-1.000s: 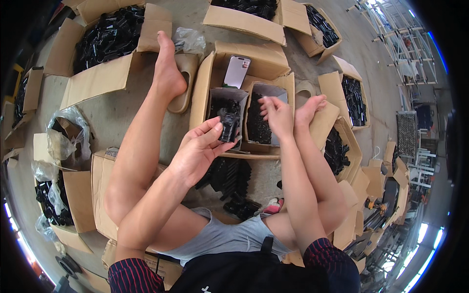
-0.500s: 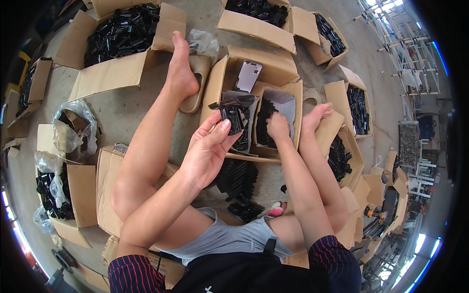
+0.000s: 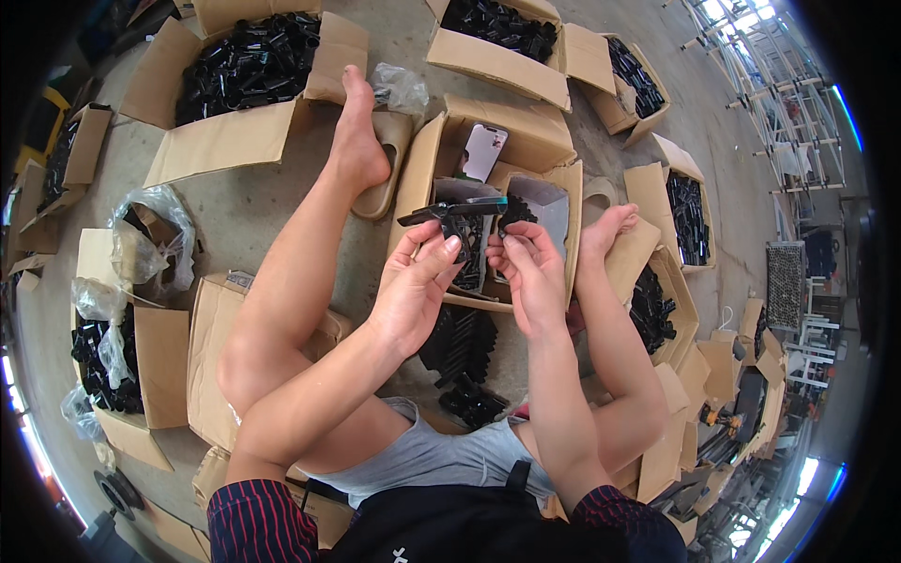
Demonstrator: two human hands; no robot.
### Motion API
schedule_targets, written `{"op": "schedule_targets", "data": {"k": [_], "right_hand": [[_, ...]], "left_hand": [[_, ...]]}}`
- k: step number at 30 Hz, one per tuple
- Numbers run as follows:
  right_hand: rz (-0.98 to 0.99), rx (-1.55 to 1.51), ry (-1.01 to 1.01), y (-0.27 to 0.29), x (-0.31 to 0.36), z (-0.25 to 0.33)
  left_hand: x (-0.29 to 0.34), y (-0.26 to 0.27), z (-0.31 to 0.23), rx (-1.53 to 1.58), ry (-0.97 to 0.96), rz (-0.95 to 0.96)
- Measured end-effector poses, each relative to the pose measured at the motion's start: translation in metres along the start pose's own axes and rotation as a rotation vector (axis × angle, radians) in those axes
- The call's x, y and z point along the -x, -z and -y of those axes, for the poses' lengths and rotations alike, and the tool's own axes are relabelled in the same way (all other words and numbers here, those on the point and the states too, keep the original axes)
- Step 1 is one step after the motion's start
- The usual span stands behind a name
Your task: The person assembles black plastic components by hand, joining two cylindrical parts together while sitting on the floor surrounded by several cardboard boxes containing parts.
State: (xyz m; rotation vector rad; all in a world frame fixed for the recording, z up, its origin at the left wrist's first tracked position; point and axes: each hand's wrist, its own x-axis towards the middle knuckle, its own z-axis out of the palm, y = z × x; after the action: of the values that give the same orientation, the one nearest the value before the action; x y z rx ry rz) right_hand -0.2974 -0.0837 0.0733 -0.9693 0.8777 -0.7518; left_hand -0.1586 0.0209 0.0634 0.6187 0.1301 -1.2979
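Observation:
In my left hand (image 3: pixel 419 286) is a black plastic part (image 3: pixel 454 210) with a long flat top, held between thumb and fingers. My right hand (image 3: pixel 531 279) is closed beside it in a pinch; a small dark piece seems to be at the fingertips, too small to name. Both hands are above an open cardboard box (image 3: pixel 413 178) between my legs. Inside it stand two smaller bins: the left bin holds black parts, partly hidden by my hands, and the right bin (image 3: pixel 550 202) holds small black pieces. A phone (image 3: pixel 482 153) leans against the box's far wall.
Open cartons of black parts stand all around: far left (image 3: pixel 249 66), far middle (image 3: pixel 497 26), right (image 3: pixel 690 216) and left (image 3: pixel 105 366). Rows of black parts (image 3: pixel 458 345) lie on the floor between my thighs. Clear plastic bags (image 3: pixel 155 239) and a sandal (image 3: pixel 383 164) are nearby.
My right hand has come up out of the right bin and moved left, close to my left hand. The black part in my left hand has turned, its long top now lying nearly level.

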Motion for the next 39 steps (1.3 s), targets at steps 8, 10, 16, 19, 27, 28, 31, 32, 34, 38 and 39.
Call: {"op": "schedule_targets", "data": {"k": [8, 10, 16, 19, 27, 28, 31, 32, 34, 38, 39], "right_hand": [[0.027, 0.006, 0.083, -0.032, 0.016, 0.0], [-0.061, 0.161, 0.196, -0.043, 0.019, -0.001], [-0.203, 0.196, 0.28, -0.059, 0.018, -0.024], [-0.271, 0.118, 0.287, -0.066, 0.018, -0.028], [-0.315, 0.114, 0.252, -0.076, 0.02, -0.029], [-0.297, 0.14, 0.234, -0.072, 0.021, -0.029], [-0.272, 0.202, 0.264, -0.07, 0.024, -0.026], [-0.261, 0.216, 0.244, -0.065, 0.024, -0.027], [-0.254, 0.214, 0.23, -0.064, 0.022, -0.025], [-0.225, 0.19, 0.245, -0.061, 0.021, -0.026], [-0.224, 0.199, 0.248, -0.061, 0.02, -0.026]], "left_hand": [[0.004, 0.0, 0.007, -0.042, -0.036, -0.017], [0.004, -0.001, 0.007, -0.01, -0.072, 0.021], [0.011, -0.001, -0.001, -0.072, -0.173, -0.047], [0.01, -0.002, 0.004, -0.073, -0.221, -0.049], [0.011, -0.002, 0.003, -0.098, -0.274, -0.067], [0.011, -0.002, 0.003, -0.1, -0.276, -0.071], [0.013, -0.004, 0.002, -0.102, -0.255, -0.082], [0.013, -0.003, 0.002, -0.108, -0.253, -0.079], [0.013, -0.004, 0.002, -0.127, -0.251, -0.091], [0.013, -0.002, 0.006, -0.118, -0.253, -0.08], [0.013, -0.003, 0.005, -0.118, -0.252, -0.085]]}}
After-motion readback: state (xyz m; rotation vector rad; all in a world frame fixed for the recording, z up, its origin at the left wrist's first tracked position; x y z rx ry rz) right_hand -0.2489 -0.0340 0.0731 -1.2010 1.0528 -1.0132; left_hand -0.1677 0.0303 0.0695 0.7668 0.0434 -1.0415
